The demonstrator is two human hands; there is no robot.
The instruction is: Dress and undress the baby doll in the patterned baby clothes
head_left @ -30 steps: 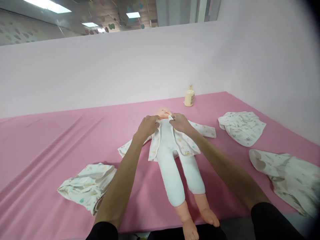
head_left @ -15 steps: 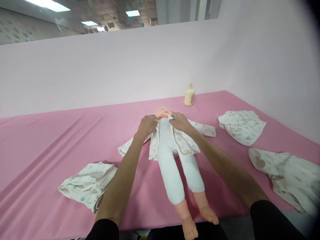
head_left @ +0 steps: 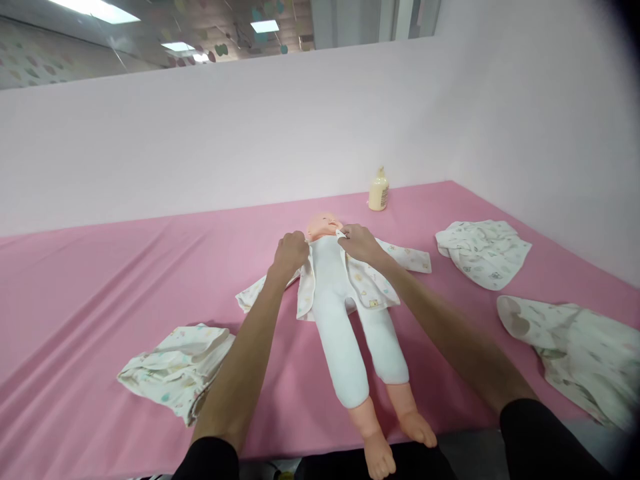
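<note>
A baby doll [head_left: 337,327] with a white cloth body lies on its back, its feet at the table's front edge. It wears a white patterned baby jacket [head_left: 373,283], which hangs open down the front with both sleeves spread out. At the collar on the left side, my left hand [head_left: 292,252] is closed on the jacket's edge. My right hand [head_left: 361,243] pinches the opposite collar edge, and a corner of cloth sticks up from its fingers. The doll's head [head_left: 323,225] shows between and beyond my hands.
Folded patterned cloth [head_left: 177,367] lies at the left front. On the right are a crumpled white garment [head_left: 484,253] and another patterned garment [head_left: 590,347] at the edge. A pump bottle [head_left: 379,190] stands at the back on the pink-covered table [head_left: 100,287], before a white wall [head_left: 225,140].
My left hand has shifted slightly left, drawing its collar edge a little away from the doll's neck. My right hand stays where it was.
</note>
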